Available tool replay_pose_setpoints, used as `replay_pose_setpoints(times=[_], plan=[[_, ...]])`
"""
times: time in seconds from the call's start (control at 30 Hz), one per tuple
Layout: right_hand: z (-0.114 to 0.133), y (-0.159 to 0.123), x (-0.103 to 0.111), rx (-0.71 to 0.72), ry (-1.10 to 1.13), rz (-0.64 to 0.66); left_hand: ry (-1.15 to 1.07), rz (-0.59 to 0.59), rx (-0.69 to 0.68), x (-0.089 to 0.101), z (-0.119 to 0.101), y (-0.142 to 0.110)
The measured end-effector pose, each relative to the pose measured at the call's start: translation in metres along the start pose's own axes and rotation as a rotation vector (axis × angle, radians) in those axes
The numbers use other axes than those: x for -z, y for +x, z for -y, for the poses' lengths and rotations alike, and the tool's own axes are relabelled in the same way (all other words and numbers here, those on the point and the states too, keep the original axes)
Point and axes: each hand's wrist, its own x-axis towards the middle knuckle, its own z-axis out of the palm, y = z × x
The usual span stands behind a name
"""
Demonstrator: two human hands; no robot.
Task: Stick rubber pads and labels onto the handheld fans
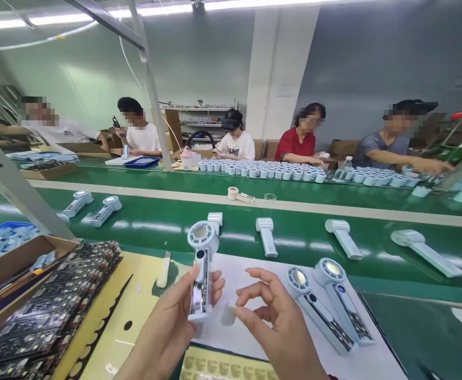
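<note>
My left hand is closed round the handle of a white handheld fan, held upright with its round head on top and its open inner side facing me. My right hand hovers just right of it, fingers curled, thumb and forefinger apart. Whether anything sits between them I cannot make out. Both hands are above a white sheet on the bench. Two more open fan bodies lie on that sheet to the right.
A tray of dark circuit boards and a cardboard box sit at the left. A yellow backing sheet lies beside them. Several fans ride the green conveyor. Other people sit across the belt behind rows of small parts.
</note>
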Motion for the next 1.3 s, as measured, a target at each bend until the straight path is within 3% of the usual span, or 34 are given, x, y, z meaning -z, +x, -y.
replay_pose_setpoints(times=[0.13, 0.33, 0.93, 1.07, 1.17, 1.3], plan=[[0.005, -0.036, -0.002, -0.109, 0.163, 0.036, -0.179, -0.146, 0.133, 0.005, 0.031, -0.009], [0.006, -0.049, -0.015, -0.201, 0.206, 0.062, -0.25, -0.165, 0.155, 0.001, 0.05, -0.018], [0.006, -0.049, -0.019, -0.155, 0.137, 0.051, -0.283, -0.157, 0.163, 0.0, 0.055, -0.024], [-0.001, -0.054, -0.024, -0.015, -0.007, 0.039, -0.362, -0.191, 0.177, -0.006, 0.055, -0.029], [-0.005, -0.056, -0.024, 0.13, -0.143, -0.058, -0.397, -0.2, 0.202, -0.012, 0.054, -0.035], [-0.007, -0.052, -0.003, -0.01, -0.037, -0.11, -0.39, -0.136, 0.305, -0.01, 0.053, -0.04]])
